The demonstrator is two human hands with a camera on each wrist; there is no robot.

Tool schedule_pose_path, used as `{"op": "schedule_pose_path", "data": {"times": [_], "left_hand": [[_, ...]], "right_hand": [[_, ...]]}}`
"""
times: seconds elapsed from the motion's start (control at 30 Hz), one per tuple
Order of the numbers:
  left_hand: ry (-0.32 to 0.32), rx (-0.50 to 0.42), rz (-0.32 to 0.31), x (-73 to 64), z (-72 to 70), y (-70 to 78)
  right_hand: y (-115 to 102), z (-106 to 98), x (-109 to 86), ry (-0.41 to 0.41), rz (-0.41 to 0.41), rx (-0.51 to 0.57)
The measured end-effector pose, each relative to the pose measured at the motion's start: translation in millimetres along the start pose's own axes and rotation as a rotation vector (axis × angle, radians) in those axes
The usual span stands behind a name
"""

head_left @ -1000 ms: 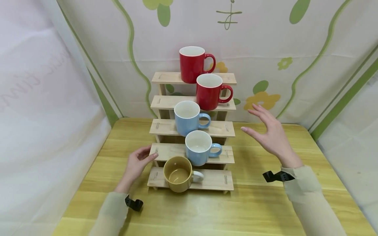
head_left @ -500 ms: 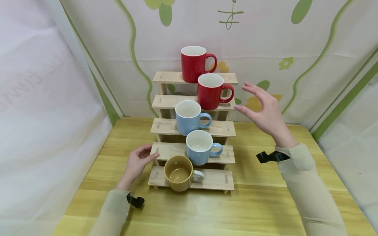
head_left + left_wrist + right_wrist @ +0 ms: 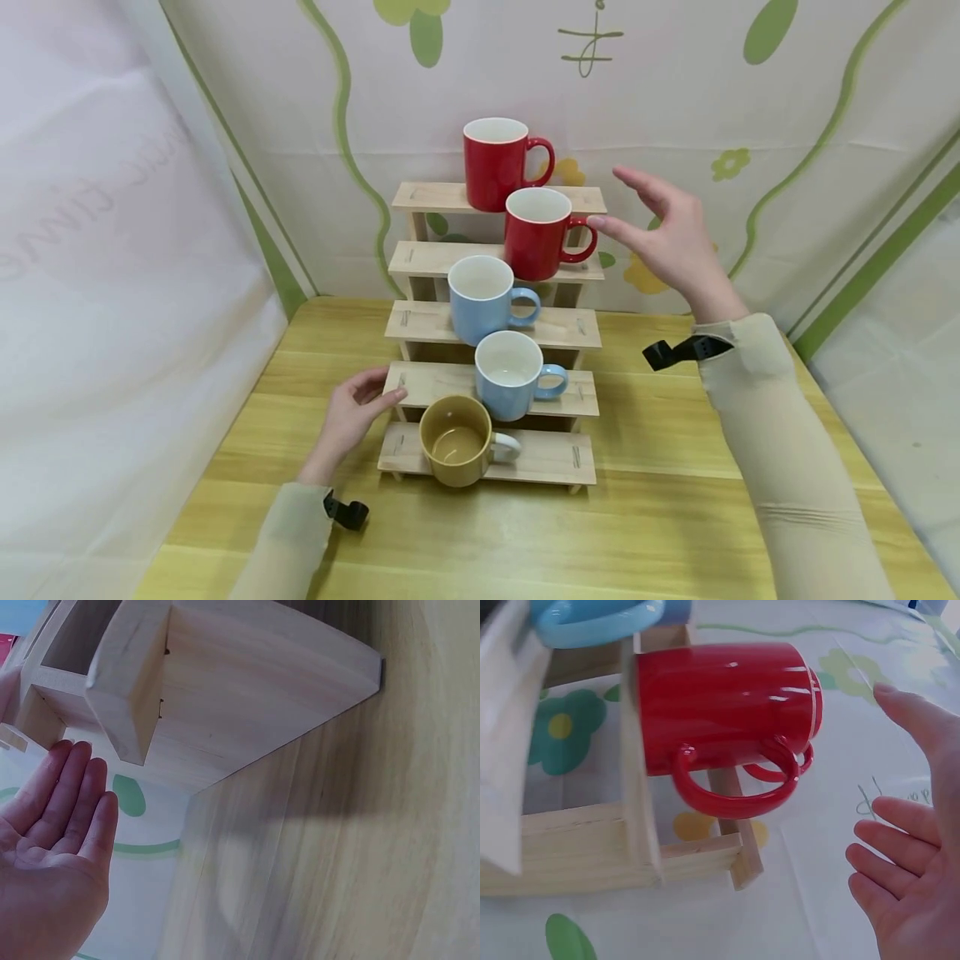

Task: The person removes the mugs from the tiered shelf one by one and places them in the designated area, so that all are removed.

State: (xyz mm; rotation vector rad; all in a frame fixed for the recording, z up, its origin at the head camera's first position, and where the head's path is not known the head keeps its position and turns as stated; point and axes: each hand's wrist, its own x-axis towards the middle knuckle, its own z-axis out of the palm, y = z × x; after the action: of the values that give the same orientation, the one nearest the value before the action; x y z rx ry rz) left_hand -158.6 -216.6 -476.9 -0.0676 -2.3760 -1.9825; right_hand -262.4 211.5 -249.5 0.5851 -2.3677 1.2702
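Observation:
A stepped wooden rack (image 3: 420, 383) stands on the table with one mug on each shelf. My left hand (image 3: 352, 421) holds the left end of its second-lowest shelf, thumb on top, fingers underneath. In the left wrist view that hand's fingers (image 3: 75, 802) reach up beneath the wood. My right hand (image 3: 671, 242) is raised, thumb and fingers spread, right beside the handle of the lower red mug (image 3: 534, 242); the right wrist view shows a gap between this hand (image 3: 911, 855) and the mug (image 3: 720, 705). Another red mug (image 3: 495, 175) stands on the top shelf.
Below the red ones are a blue mug (image 3: 480, 312), a second blue mug (image 3: 507, 387) and a mustard mug (image 3: 455, 462) with a white handle. All handles point right. A patterned cloth (image 3: 675, 83) hangs behind the wooden table (image 3: 480, 550).
My right hand has moved up and slightly left, from beside the middle shelves to beside the lower red mug's handle. My left hand stays on the rack. The mugs have not moved.

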Motion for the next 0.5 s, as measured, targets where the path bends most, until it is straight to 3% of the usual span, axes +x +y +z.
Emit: {"op": "schedule_pose_path", "data": {"times": [0.3,0.5], "left_hand": [[0.001,0.001,0.017,-1.0,-1.1,-1.9],[0.000,0.003,0.013,-0.1,-1.1,-0.9]], "right_hand": [[1.9,2.4,33.0,-0.020,0.190,0.207],[3.3,9.8,53.4,-0.069,0.295,0.274]]}}
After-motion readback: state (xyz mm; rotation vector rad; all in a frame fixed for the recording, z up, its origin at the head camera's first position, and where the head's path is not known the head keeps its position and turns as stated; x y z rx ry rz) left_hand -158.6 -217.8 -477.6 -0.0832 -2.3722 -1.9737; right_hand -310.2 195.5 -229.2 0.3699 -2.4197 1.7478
